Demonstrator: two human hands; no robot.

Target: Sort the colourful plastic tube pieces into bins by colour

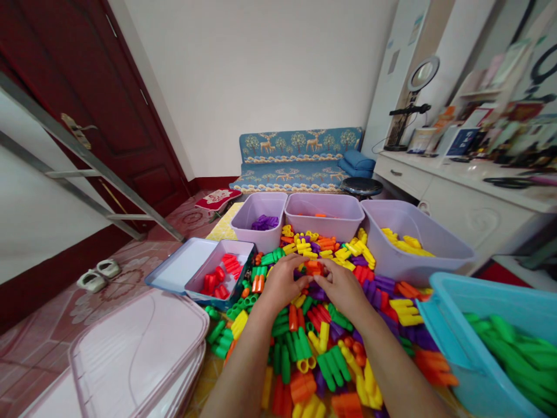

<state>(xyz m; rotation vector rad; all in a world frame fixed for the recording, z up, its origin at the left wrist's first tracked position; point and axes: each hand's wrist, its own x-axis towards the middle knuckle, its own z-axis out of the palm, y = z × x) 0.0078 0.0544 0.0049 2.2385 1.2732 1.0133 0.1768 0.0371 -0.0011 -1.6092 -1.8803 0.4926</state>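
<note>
Over the heap of bullet-shaped plastic toy blocks (296, 345), my left hand (282, 281) and my right hand (343, 285) meet at an orange toy block (314, 267). Fingers of both hands are curled around it from either side, thumbs nearly touching. My fingers cover part of the block. Green, yellow, red, purple and orange blocks lie mixed below and around my wrists. Beyond my fingertips sit more yellow blocks (307, 247).
Lilac bins hold purple (264, 223), orange (321, 215) and yellow blocks (409, 244). A hinged box (251, 255) contains red blocks; a turquoise bin (452, 348) contains green ones. Stacked lids (139, 348) lie left. Behind are a sofa (300, 168) and a round stool (361, 186).
</note>
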